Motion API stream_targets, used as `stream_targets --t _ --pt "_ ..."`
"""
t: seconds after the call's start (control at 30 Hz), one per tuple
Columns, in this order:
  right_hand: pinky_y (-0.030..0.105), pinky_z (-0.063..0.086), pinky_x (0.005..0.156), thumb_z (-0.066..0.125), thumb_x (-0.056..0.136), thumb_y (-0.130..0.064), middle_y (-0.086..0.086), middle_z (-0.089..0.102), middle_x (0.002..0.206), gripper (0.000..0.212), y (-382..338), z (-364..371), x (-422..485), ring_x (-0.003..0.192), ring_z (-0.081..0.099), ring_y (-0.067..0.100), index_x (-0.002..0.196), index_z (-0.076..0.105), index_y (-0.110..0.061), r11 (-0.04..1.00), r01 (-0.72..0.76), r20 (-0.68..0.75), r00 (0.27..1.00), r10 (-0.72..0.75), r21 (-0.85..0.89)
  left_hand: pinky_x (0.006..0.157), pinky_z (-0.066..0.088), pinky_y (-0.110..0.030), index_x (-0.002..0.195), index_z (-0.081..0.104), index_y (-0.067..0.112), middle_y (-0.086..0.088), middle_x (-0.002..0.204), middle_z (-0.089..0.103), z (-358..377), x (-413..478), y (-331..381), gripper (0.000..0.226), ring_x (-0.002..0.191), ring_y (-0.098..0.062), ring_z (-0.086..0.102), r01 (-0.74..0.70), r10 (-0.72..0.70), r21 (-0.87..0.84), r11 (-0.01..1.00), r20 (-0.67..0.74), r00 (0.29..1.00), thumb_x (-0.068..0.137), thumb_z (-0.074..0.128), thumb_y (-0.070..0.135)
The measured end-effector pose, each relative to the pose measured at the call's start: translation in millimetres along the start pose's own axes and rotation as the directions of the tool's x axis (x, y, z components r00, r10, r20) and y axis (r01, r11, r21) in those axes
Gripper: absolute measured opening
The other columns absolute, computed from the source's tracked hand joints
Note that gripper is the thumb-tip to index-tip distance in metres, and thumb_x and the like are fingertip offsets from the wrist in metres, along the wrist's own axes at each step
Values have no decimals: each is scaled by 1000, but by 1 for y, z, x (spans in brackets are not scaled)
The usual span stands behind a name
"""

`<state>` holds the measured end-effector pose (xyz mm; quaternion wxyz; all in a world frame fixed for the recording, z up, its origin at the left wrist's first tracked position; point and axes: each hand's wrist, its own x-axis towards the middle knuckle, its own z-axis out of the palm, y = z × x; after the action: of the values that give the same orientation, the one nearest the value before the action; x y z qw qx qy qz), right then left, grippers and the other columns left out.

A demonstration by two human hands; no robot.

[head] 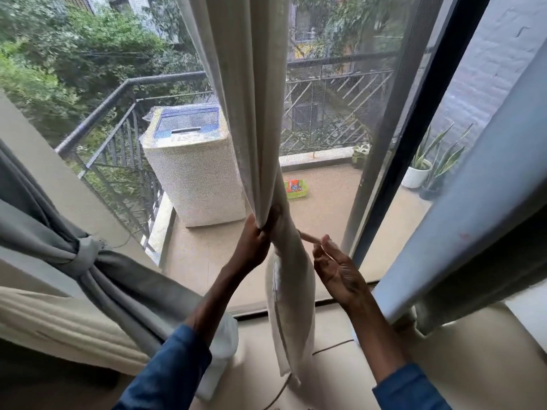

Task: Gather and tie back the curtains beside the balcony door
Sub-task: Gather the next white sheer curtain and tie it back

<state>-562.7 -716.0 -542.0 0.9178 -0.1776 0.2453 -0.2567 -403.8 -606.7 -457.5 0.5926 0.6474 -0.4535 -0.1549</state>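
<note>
Two hands (257,242) (339,269) at the cream curtain (251,113), its top out of frame.

Centre: cream curtain (251,113) hangs as a column.
Left: open room up to knotted grey curtain (88,255).
Right: open gap before blue-grey curtain (473,217).
Far: mesh screen (325,128) bars the balcony.

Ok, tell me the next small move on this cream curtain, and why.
Probably close the right hand round the cream curtain just below the left hand. The left hand grips the gathered folds, while the right hand is open beside them, holding nothing, and the length below hangs loose and untied. The grey curtain at left is already knotted.
</note>
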Motion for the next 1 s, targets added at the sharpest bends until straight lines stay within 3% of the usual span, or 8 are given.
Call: stream_targets --t 0.1,0.17,0.33,0.47,0.6,0.67,0.77,1.0 --pt "19 50 56 85 79 -32 -1 54 80 65 7 3 -2 69 56 6 130 54 -6 993 -25 -28 999 22 -117 64 41 -22 82 53 27 21 73 56 -2 0 -2 28 75 5 49 -2 3 54 999 -19 1000 106 43 16" --pt "22 54 60 80 83 -34 0 56 80 55 9 2 -5 69 59 9 124 54 -9 996 -57 4 998 57 -68 58 41 -35 80 52 10 12 73 51 -4 1 -7 30 72 -3 46 -19 20 56 998 -15 1000 106 43 22" --pt "29 52 93 62 95 -2 -1 62 115 39 -2 5 -20 104 60 13 130 55 -16 989 66 253 967 -30 -136 60 40 -34 80 49 9 6 73 50 -7 3 -9 33 72 -6 45 -27 30 70 997 -44 999 104 43 29" --pt "24 53 79 53 98 -5 0 69 115 55 -2 14 -20 95 66 12 145 48 -31 946 111 235 971 -39 -304 68 39 -20 85 51 30 21 75 54 -5 4 -9 25 77 2 48 -8 10 76 997 -16 1000 106 43 18" --pt "21 47 55 57 96 -1 17 69 123 46 -2 24 -18 71 64 18 137 59 -21 878 153 167 982 -85 -453 74 40 -32 101 54 4 -17 93 55 -3 5 -17 26 87 -30 54 -50 48 57 997 30 998 106 43 27" --pt "22 35 47 62 93 1 17 72 109 32 0 28 -14 58 55 18 123 68 -8 820 257 147 966 -211 -512 76 41 -31 107 54 1 -10 91 56 -3 4 -18 28 92 -30 57 -43 42 48 998 21 999 105 43 27" --pt "24 27 49 71 92 -12 13 70 85 15 2 31 -11 62 49 20 104 77 -6 708 366 111 918 -379 -604 86 44 -27 115 56 8 12 101 59 -2 3 -15 23 102 -5 55 -41 39 41 998 33 999 105 43 25" --pt "34 54 64 77 85 -6 18 75 92 22 3 33 -12 81 69 30 102 75 6 755 429 -43 856 -514 -496 71 56 -42 92 65 6 -8 86 72 -3 7 -20 48 84 -23 70 4 -8 79 997 51 999 105 38 44"
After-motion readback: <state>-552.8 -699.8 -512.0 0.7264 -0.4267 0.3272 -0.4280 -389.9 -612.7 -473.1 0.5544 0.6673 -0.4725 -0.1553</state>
